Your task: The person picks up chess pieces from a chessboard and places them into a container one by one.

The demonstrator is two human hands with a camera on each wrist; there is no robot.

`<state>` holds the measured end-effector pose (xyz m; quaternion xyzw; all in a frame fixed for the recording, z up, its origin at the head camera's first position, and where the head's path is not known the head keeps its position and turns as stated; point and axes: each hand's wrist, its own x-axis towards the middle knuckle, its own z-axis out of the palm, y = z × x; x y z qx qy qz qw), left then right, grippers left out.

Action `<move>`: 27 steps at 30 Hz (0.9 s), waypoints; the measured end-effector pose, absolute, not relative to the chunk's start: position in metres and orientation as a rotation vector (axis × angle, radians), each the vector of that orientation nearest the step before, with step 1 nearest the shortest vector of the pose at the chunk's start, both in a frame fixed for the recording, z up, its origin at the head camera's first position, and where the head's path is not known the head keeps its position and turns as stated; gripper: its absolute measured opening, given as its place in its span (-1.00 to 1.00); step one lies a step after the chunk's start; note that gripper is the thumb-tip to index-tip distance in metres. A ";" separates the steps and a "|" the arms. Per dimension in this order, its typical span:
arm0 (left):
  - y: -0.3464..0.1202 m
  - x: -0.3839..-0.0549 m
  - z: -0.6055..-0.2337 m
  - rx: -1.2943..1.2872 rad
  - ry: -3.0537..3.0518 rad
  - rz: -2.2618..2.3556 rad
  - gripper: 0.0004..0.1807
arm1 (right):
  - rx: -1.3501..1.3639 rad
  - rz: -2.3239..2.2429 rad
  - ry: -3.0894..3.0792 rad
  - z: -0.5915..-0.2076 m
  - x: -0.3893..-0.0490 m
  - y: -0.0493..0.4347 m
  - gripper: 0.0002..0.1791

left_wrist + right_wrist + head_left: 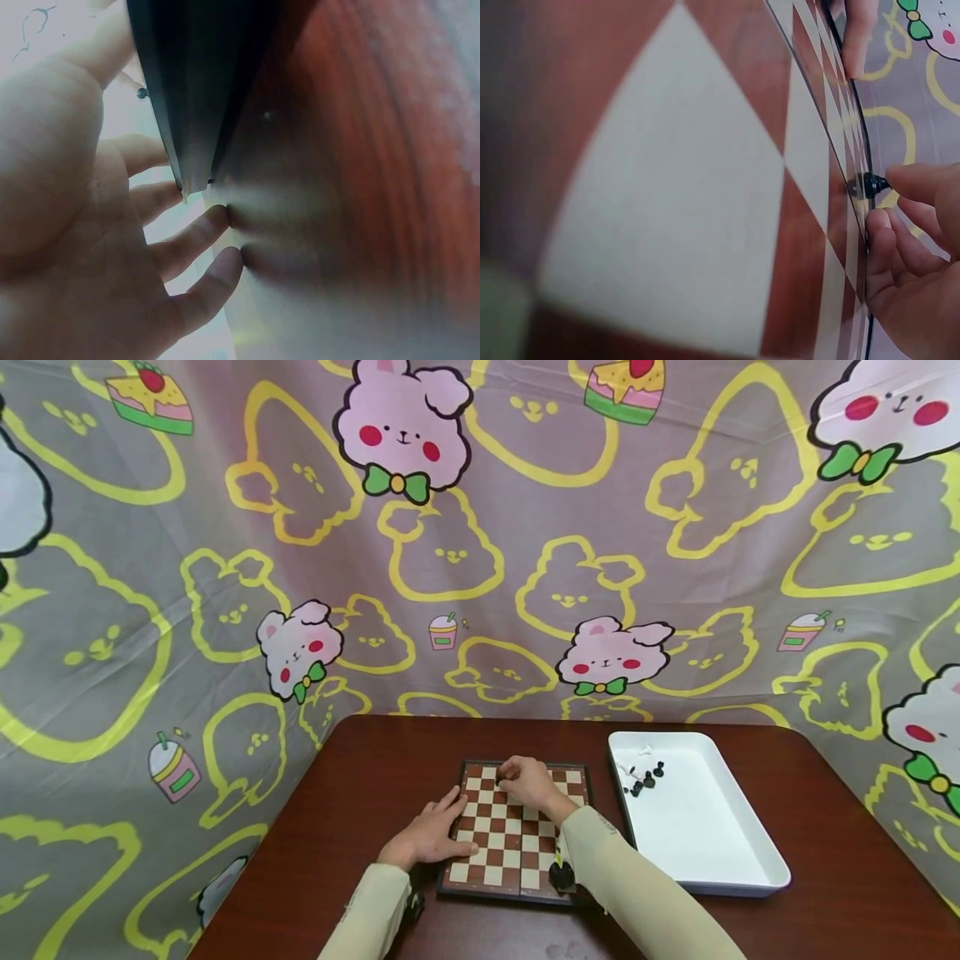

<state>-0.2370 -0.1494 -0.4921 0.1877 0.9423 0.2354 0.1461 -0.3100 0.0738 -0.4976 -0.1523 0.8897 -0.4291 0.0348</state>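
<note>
A chessboard with brown and cream squares and a dark rim lies on the table. My right hand is over its far half and pinches a black chess piece between thumb and fingertips. In the right wrist view the piece's base is right at the squares. At the board's left edge, my left hand has its fingers spread, the thumb lying over the near-left squares. Seen from the left wrist, fingertips touch the table beside the board's dark side.
To the right of the board stands a white tray, with several black chess pieces and a few white pieces at its far-left side. Behind the brown table hangs a patterned curtain.
</note>
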 end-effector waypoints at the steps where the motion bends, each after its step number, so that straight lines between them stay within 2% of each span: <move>1: -0.149 -0.237 -0.492 0.544 2.713 0.681 -0.03 | -0.468 -1.316 2.735 -0.497 -0.310 0.073 -0.79; 27: -0.150 -0.236 -0.494 0.549 2.717 0.667 -0.02 | -0.502 -1.229 2.794 -0.493 -0.305 0.066 -0.90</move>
